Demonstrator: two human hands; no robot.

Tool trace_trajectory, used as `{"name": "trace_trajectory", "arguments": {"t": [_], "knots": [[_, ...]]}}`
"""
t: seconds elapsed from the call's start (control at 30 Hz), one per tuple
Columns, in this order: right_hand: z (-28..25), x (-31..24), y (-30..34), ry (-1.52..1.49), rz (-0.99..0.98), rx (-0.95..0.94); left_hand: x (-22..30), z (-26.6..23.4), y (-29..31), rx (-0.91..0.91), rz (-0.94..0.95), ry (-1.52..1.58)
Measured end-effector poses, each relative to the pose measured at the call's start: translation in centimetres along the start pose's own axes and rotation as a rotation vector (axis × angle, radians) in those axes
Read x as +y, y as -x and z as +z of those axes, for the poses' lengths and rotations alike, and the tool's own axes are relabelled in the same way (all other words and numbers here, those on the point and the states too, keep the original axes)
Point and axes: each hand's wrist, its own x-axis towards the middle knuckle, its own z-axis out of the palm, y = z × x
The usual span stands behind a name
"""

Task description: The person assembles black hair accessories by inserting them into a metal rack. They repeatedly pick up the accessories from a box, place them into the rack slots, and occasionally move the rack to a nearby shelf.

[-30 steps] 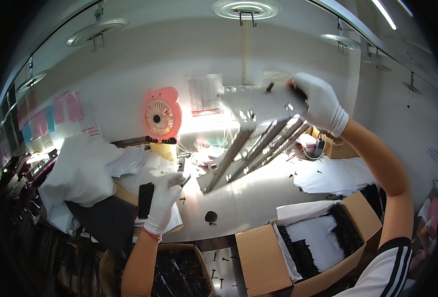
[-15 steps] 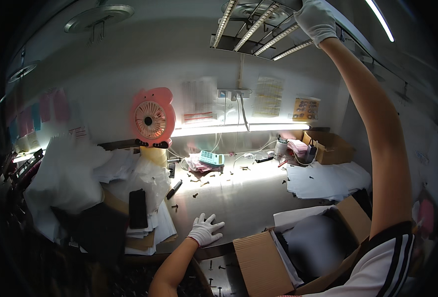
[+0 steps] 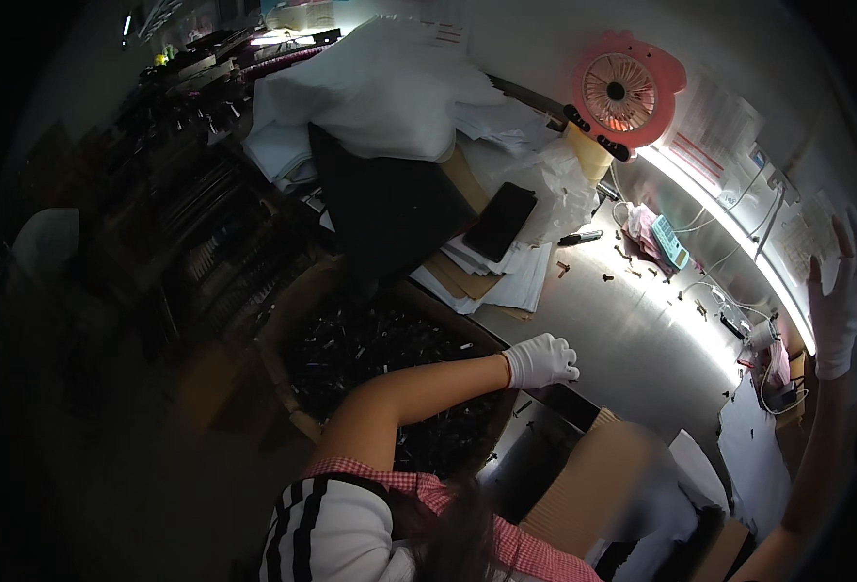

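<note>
My left hand (image 3: 542, 362), in a white glove, rests at the near edge of the metal table (image 3: 608, 315). Its fingers are curled in, and whatever they hold, if anything, is hidden. My right hand (image 3: 841, 306), also gloved and slightly blurred, is raised at the far right with its fingers spread and nothing visible in it. Loose dark screws (image 3: 608, 278) are scattered over the tabletop. Below my left forearm is a round container (image 3: 278, 354) full of small dark, shiny pieces.
A black phone (image 3: 500, 221) lies on papers left of the table, beside a black folder (image 3: 380, 209) and white foam sheets (image 3: 380, 92). A pink fan (image 3: 632, 92) and a teal calculator (image 3: 670, 242) stand behind. An open cardboard box (image 3: 584, 475) is at the near right.
The view has swung left and tilted. My right hand has come off the overhead lamp frame and is spread. My left fingers, flat on the table before, are now curled at its edge.
</note>
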Motion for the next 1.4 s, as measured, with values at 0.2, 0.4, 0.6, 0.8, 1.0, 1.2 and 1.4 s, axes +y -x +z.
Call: {"name": "trace_trajectory", "arguments": {"t": [0.2,0.4,0.6,0.8,1.0,1.2,1.4], "knots": [[0.0,-19.4,8.5,-0.68,-0.063,-0.427,3.5,-1.0,2.3,0.347,-0.395,0.953],[1.7,-30.5,10.0,-1.158,0.073,-0.591,5.2,-4.7,13.8,0.534,-0.621,0.751],[1.9,-38.5,7.8,-1.288,-0.069,-0.567,4.8,-8.5,24.8,0.476,-0.856,0.431],[0.7,-44.3,5.2,-1.449,-0.23,-0.405,8.2,-13.1,27.6,0.22,-1.286,0.707],[-0.3,-49.8,4.6,-1.741,-0.234,-0.46,12.5,-15.1,30.9,1.15,-1.332,1.571],[-3.9,-56.4,4.0,-2.033,-0.364,-0.543,11.6,-15.0,44.6,1.895,-1.201,1.674],[-7.5,-60.0,1.1,-2.033,-0.502,-0.623,1.7,-13.3,61.3,1.431,-2.025,1.078]]}}
